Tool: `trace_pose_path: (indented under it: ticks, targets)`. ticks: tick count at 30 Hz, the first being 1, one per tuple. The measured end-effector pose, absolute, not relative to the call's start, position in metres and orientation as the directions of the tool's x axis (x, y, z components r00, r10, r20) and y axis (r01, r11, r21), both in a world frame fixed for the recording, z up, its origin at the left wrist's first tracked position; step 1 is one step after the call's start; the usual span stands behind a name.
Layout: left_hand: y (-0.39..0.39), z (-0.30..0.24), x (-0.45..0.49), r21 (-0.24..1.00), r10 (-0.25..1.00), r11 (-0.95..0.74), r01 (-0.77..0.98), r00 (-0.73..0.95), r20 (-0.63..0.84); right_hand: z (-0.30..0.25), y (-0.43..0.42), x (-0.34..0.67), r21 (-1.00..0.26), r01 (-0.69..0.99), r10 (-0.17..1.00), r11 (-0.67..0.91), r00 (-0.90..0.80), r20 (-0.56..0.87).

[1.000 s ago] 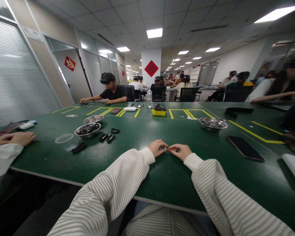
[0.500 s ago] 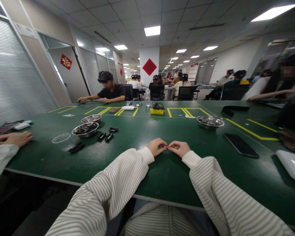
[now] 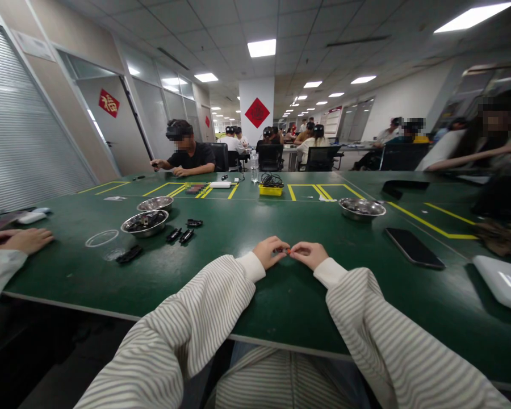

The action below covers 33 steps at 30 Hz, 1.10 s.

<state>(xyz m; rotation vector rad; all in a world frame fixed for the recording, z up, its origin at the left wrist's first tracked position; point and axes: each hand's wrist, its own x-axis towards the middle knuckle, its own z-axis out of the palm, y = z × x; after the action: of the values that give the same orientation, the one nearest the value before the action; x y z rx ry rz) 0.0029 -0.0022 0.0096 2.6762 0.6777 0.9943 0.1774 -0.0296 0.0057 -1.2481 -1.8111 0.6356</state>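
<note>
Just above the green table, my left hand and my right hand meet fingertip to fingertip. Between them is a small orange-red piece, too small to name, with something dark beside it on the left. Both hands pinch at it, thumb against fingers. To the left lie several black plastic parts and one more black part by a clear plastic cup. A metal bowl of dark parts stands behind them, with a second metal bowl close beyond.
On the right are a metal bowl of small parts, a phone and a white case. Farther back stand a yellow tray of black cables and a water bottle. Another person's hands rest at the left edge.
My hands stay together around the small orange-red piece, with slight finger movement. The person across the table has raised one hand from the tabletop. The view has shifted slightly.
</note>
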Motion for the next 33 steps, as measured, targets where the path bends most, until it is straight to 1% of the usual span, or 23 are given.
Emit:
trace_pose_path:
  ticks: [5,8,10,13,15,17,19,23,25,29,31,33]
  targets:
    - [0.004,0.005,0.003,0.302,0.490,-0.872,0.386,0.669,0.559,0.008,-0.030,0.178,-0.705,0.574,0.907,0.417,-0.214,0.362]
    - [0.023,0.005,-0.009,0.268,0.573,-0.810,0.521,0.611,0.546,0.011,-0.033,0.176,-0.652,0.647,0.916,0.395,-0.221,0.335]
    - [0.044,0.006,-0.027,0.260,0.682,-0.693,0.672,0.495,0.538,0.012,-0.035,0.175,-0.627,0.679,0.921,0.383,-0.229,0.314]
    - [0.079,0.007,-0.064,0.297,0.837,-0.392,0.871,0.204,0.507,0.013,-0.036,0.175,-0.585,0.713,0.919,0.387,-0.244,0.311]
    - [0.099,0.008,-0.089,0.328,0.884,-0.179,0.927,0.005,0.467,0.013,-0.035,0.175,-0.565,0.725,0.916,0.392,-0.251,0.314]
    - [0.115,0.007,-0.106,0.314,0.902,-0.061,0.948,-0.082,0.424,0.012,-0.035,0.176,-0.561,0.726,0.913,0.398,-0.254,0.319]
    - [0.125,0.005,-0.115,0.266,0.922,-0.025,0.964,-0.081,0.377,0.012,-0.035,0.176,-0.563,0.722,0.911,0.402,-0.253,0.326]
    - [0.135,0.000,-0.117,0.182,0.948,-0.039,0.983,-0.022,0.318,0.012,-0.035,0.175,-0.565,0.721,0.913,0.401,-0.260,0.315]
    - [0.136,-0.001,-0.117,0.179,0.942,-0.011,0.984,-0.050,0.333,0.012,-0.035,0.175,-0.568,0.722,0.916,0.395,-0.264,0.302]
    - [0.135,0.001,-0.118,0.208,0.917,0.134,0.969,-0.200,0.345,0.011,-0.035,0.175,-0.569,0.721,0.917,0.395,-0.276,0.287]
    - [0.133,0.003,-0.117,0.195,0.922,0.145,0.970,-0.204,0.328,0.011,-0.035,0.175,-0.565,0.721,0.915,0.401,-0.283,0.288]
    - [0.130,0.005,-0.114,0.166,0.926,0.109,0.980,-0.161,0.341,0.012,-0.035,0.175,-0.561,0.722,0.913,0.406,-0.290,0.288]
